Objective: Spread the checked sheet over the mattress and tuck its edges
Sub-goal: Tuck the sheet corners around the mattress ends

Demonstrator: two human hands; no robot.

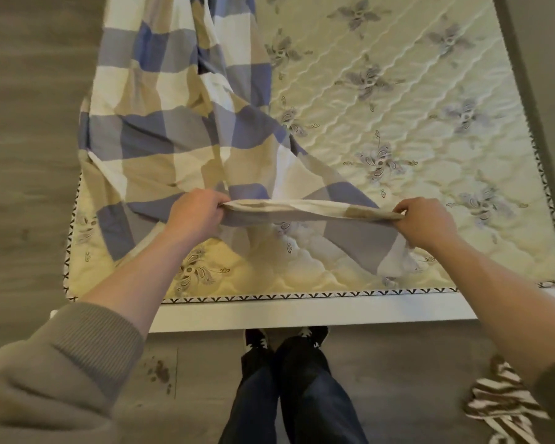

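The checked sheet, in blue, beige and white squares, lies bunched along the left half of the cream quilted mattress. My left hand grips one stretch of its near edge. My right hand pinches the same edge further right. Between them the hem is pulled taut a little above the mattress, and a corner of the sheet hangs down below my right hand. The right half of the mattress is bare.
A white bed frame runs along the mattress's near side, with my legs and shoes right behind it. Grey wooden floor lies to the left. A striped brown and white cloth lies on the floor at the lower right.
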